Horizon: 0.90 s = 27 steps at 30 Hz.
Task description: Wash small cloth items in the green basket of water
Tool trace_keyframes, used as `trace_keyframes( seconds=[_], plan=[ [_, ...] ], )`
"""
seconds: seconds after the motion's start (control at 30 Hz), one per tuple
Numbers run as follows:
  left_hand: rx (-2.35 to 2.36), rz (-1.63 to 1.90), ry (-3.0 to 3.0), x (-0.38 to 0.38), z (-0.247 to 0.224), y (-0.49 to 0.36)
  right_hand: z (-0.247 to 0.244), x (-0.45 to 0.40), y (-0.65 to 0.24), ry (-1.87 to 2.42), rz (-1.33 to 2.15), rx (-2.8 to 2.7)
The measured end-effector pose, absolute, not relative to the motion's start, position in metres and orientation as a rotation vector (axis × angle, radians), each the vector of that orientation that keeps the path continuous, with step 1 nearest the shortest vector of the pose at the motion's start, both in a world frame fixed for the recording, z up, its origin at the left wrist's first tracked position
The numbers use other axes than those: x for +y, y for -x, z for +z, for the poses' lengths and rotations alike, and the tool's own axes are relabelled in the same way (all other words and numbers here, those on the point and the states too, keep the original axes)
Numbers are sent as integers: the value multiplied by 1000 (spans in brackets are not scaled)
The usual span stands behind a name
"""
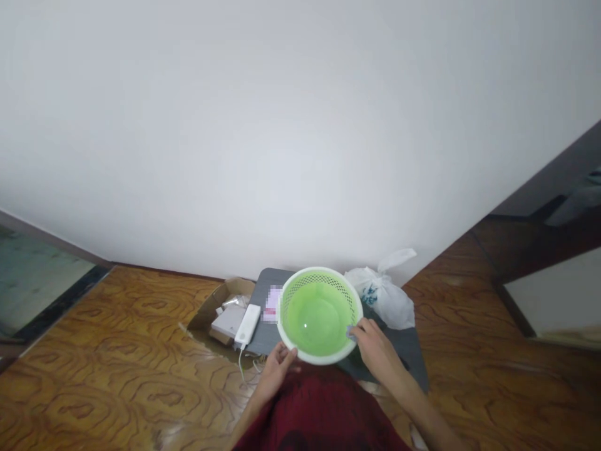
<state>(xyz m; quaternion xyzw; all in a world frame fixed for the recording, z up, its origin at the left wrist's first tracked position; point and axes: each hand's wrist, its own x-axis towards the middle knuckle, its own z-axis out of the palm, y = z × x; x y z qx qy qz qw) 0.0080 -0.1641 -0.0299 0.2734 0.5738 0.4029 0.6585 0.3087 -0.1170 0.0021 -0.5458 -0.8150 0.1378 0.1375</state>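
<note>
A round green plastic basin (323,359) with a white rim and a lattice of holes around its upper wall is in front of me, over a dark grey table. At its lower left, my left hand (278,364) grips the rim between thumb and fingers. My right hand (373,347) is at the right side of the rim, its fingers pinched on a small bluish-purple piece (350,332), perhaps cloth or sponge. That piece touches the rim, and most of it is hidden by the fingers. Inside, the basin shows only smooth green plastic with a bright reflection.
On the grey table (404,348) a tied white plastic bag (387,300) sits right of the basin. To its left lie a blurred pink packet (272,305) and a white power strip (247,326) with a cord. A cardboard box (206,316) stands left, below the white wall (282,144).
</note>
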Motion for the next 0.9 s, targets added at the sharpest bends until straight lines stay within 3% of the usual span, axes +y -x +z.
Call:
trace_keyframes(
  seconds=[0.23,0.43,0.77,0.9],
  plan=[
    [1301,913,-617,-161,-38,-5,12,-126,-236,1365,788,-2461],
    [1301,906,-620,-161,-31,-8,9,-121,-212,1188,874,-2497],
    [1301,885,-632,-163,-28,-8,-15,-104,-313,1428,277,-2299],
    [1265,898,-641,-162,-38,-5,-26,-79,-325,1465,206,-2145]
  ],
)
